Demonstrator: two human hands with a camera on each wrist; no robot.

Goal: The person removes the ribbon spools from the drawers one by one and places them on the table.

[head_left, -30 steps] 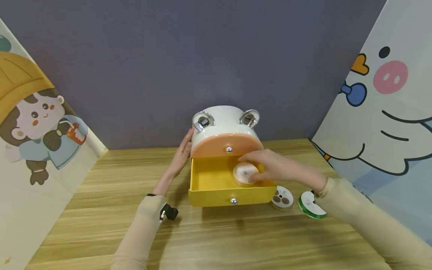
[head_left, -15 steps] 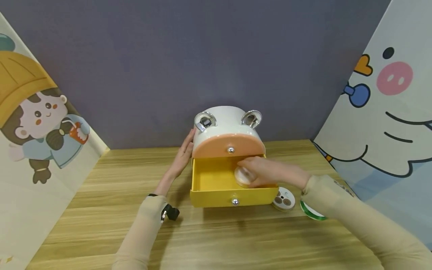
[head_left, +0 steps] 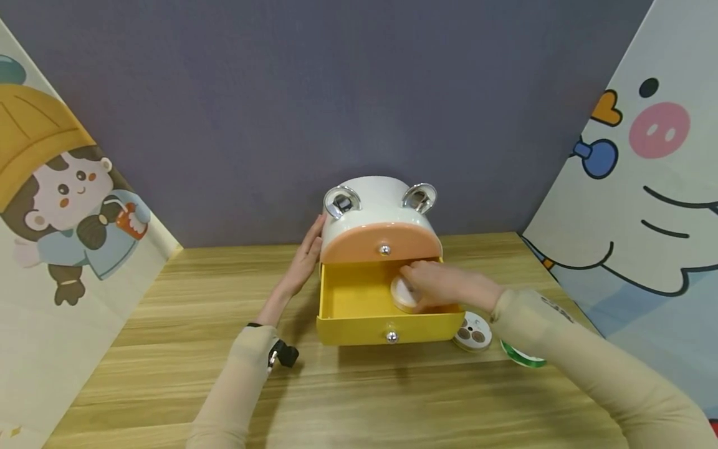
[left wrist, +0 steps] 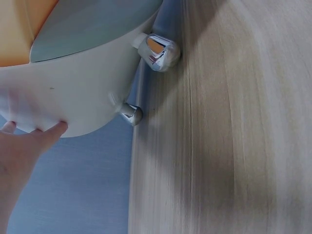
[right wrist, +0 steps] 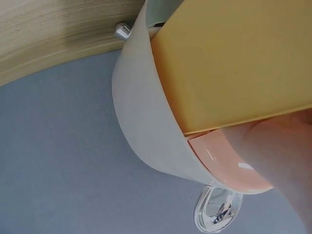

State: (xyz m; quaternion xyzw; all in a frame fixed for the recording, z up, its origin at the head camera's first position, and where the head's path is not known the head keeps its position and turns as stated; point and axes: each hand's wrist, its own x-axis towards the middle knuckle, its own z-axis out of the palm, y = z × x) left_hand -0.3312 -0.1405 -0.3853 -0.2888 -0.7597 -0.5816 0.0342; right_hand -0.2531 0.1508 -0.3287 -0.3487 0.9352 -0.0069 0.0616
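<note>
A white animal-shaped drawer box (head_left: 373, 193) with silver ears stands at the back of the table. Its lower yellow drawer (head_left: 350, 327) is pulled out; the upper peach drawer (head_left: 359, 240) is closed. Inside the yellow drawer, toward its right side, lies a white ribbon spool (head_left: 401, 296). My right hand (head_left: 440, 284) reaches over the drawer's right wall and grips this spool, partly covering it. In the right wrist view the drawer wall hides the spool and fingertips. My left hand (head_left: 301, 265) rests with extended fingers (left wrist: 56, 130) against the box's left side.
On the wooden table (head_left: 224, 293), a spool with round holes (head_left: 473, 332) lies beside the drawer's right front corner. A green ribbon spool (head_left: 521, 355) sits farther right, partly under my sleeve. A grey wall (head_left: 252, 125) rises behind the box.
My right hand has settled lower and farther over the white spool, hiding more of it. The right forearm has shifted left, across the green spool. My left hand stays on the box.
</note>
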